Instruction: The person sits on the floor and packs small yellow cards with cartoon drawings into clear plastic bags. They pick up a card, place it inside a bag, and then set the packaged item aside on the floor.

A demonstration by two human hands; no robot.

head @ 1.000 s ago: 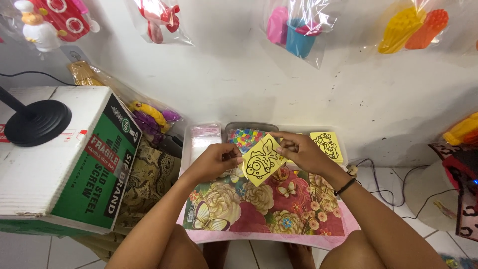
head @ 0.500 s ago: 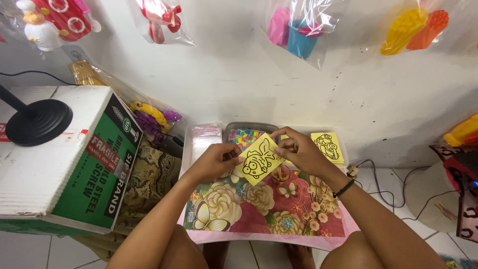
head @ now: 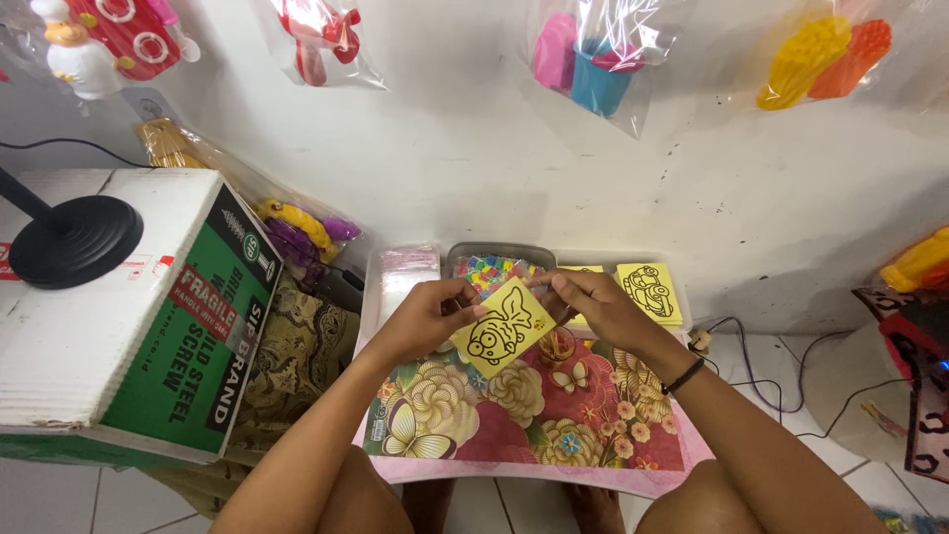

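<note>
Both my hands hold a small yellow card (head: 501,325) with a black outline drawing of a cartoon animal, tilted above a floral lap tray (head: 534,435). My left hand (head: 423,316) pinches the card's left corner. My right hand (head: 583,302), with a black band at the wrist, pinches its top right corner. Behind the card sits a grey container (head: 494,267) full of small multicoloured pieces. A stack of similar yellow cards (head: 648,292) lies to the right of it.
A green and white cardboard box (head: 148,326) stands at left with a black round lamp base (head: 74,237) on it. Bagged plastic toys (head: 593,59) hang on the white wall. Clear plastic sleeves (head: 405,272) lie at the tray's back left. Cables (head: 751,346) trail right.
The yellow card has stayed between my hands, shifting slightly and turning a little. My hands hold nearly the same place above the tray.
</note>
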